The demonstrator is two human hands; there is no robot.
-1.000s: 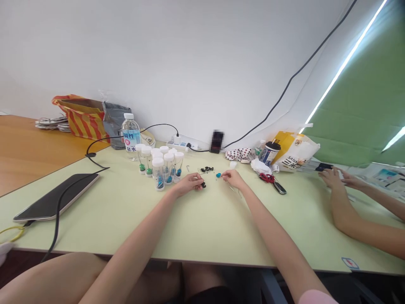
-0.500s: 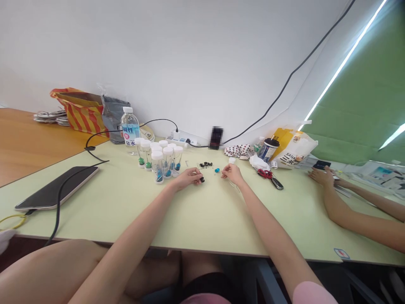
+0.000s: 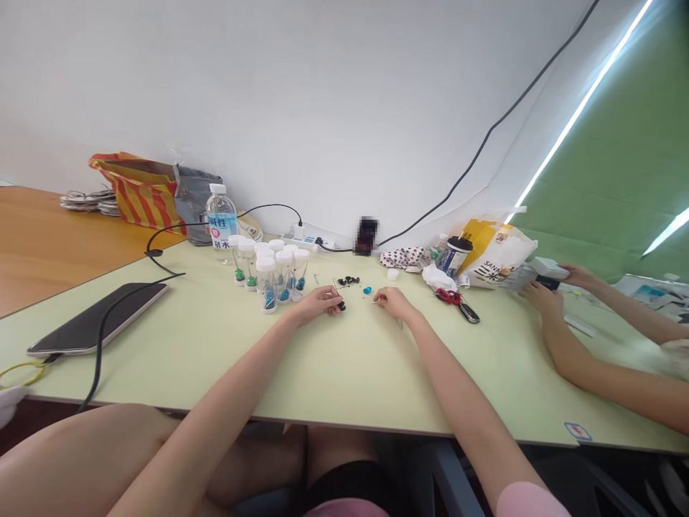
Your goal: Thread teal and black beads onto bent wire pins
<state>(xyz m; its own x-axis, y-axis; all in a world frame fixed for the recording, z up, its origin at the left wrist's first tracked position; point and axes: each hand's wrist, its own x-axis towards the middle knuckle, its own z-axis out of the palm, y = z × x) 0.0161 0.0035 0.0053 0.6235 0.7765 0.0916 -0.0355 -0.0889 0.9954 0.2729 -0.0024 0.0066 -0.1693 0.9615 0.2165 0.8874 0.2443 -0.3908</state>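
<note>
My left hand (image 3: 319, 299) rests on the pale green table (image 3: 334, 359), fingers pinched around a small black bead (image 3: 342, 306). My right hand (image 3: 392, 301) lies a little to the right, its fingers closed on something thin, perhaps a needle, too small to make out. Between and just beyond the hands lie a blue bead (image 3: 367, 290) and a cluster of small black beads (image 3: 349, 281). A group of clear vials with white caps (image 3: 272, 276), holding green and blue pieces, stands left of my left hand.
A water bottle (image 3: 220, 219), a striped bag (image 3: 141, 192), a power strip (image 3: 304, 243) and a tablet with a black cable (image 3: 100, 327) are on the left. Red scissors (image 3: 446, 295), a cup (image 3: 455, 255) and a yellow bag (image 3: 498, 262) sit right, where another person's hands (image 3: 543, 296) hold a small box.
My hands stayed almost still near the beads. The other person's hands lifted a small box off the table on the right. The view shifted slightly.
</note>
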